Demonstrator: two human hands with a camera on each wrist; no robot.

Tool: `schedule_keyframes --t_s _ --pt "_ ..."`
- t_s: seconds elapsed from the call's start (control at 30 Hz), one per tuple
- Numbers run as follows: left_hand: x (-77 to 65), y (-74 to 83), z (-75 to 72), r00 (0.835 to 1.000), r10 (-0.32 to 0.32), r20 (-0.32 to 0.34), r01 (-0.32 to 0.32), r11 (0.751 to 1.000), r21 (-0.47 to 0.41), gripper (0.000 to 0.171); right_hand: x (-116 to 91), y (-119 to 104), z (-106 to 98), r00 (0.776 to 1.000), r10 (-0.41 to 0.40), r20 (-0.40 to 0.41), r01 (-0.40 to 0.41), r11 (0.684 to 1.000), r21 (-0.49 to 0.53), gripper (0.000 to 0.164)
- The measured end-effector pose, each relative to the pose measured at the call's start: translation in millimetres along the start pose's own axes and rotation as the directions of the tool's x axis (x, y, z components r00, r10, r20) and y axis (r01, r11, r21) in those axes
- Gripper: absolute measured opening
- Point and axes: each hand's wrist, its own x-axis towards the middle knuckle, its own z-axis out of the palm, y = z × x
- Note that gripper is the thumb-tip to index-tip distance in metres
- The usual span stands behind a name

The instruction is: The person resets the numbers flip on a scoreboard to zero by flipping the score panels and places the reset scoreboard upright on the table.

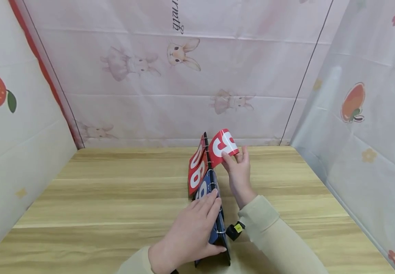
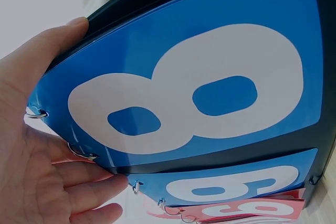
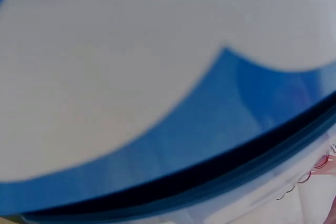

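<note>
A tabletop flip scoreboard (image 1: 227, 249) with a black frame, ring-bound along its top, stands lengthwise away from me. My left hand (image 1: 192, 226) holds its near end, fingers laid across the top ridge and thumb at the end edge. Right beside that palm, the left wrist view shows a blue card (image 2: 231, 51) with a white 8. At the far end, my right hand (image 1: 241, 177) pinches a red number card (image 1: 222, 146), thumb on its face; the card is lifted and bent. Red cards (image 1: 197, 169) with white digits hang on the left side. The right wrist view is mostly filled by a blue card (image 3: 199, 108).
The scoreboard stands on a wood-grain table (image 1: 122, 190). Printed cloth walls close off the back (image 1: 149, 114), the left and the right (image 1: 371, 152). A small black device (image 1: 235, 230) with a yellow label sits at my right wrist.
</note>
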Motion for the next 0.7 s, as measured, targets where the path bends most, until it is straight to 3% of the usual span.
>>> schedule_keyframes --t_s 0.17,0.3,0.47,0.7 --pt "1.1 -0.3 -1.1 1.0 0.001 0.005 -0.001 1.0 -0.005 0.097 -1.1 4.9 -1.7 0.995 0.08 0.059 -0.08 0.997 0.014 0.049" --pt "-0.3 0.7 0.3 1.0 0.003 0.012 -0.003 1.0 -0.004 0.096 -5.5 8.8 -0.5 0.981 0.138 0.136 -0.137 0.99 -0.015 0.046" --pt "-0.7 1.2 1.3 1.0 0.002 0.008 -0.002 1.0 0.004 0.096 -9.6 12.5 2.0 0.977 0.066 0.203 -0.042 0.992 -0.12 0.052" --pt "-0.4 1.1 0.2 1.0 0.001 0.0 -0.001 1.0 0.002 0.095 -10.8 19.1 -0.1 0.98 -0.022 0.198 0.08 0.954 -0.291 0.076"
